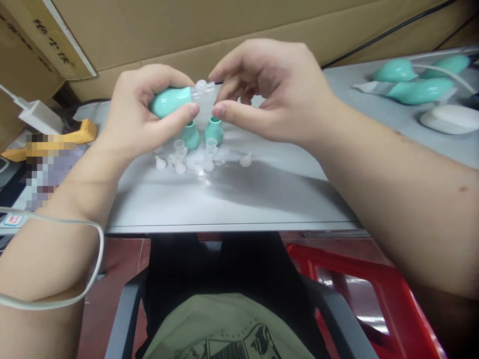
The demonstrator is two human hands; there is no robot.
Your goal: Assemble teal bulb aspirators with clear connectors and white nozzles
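Centrally: a green bulb held above the table, its clear fitting between two hands

The left hand is clamped around a green bulb, which lies almost level above the far half of the table. A clear fitting projects from the neck of the bulb, toward the right hand. The right hand is half curled, thumb and fingers apart, with the fingertips just beside the free end of the fitting; whether they touch it cannot be told.

Below the hands, two small green bottles stand upright side by side, mouths upward, the left one partly hidden by the left thumb. Toward the near edge of the table come two clear cups, and nearer still a loose row of white funnels, with small clear pieces among them that are too blurred to identify.

Toward the far right of the table, several more green bulbs lie together, and a white rounded object rests on their near side. At the left edge are a yellow power strip and a white charger. Cardboard rises behind the far edge. A pale cable crosses the left forearm, and a red stool stands below the near edge, toward the right.
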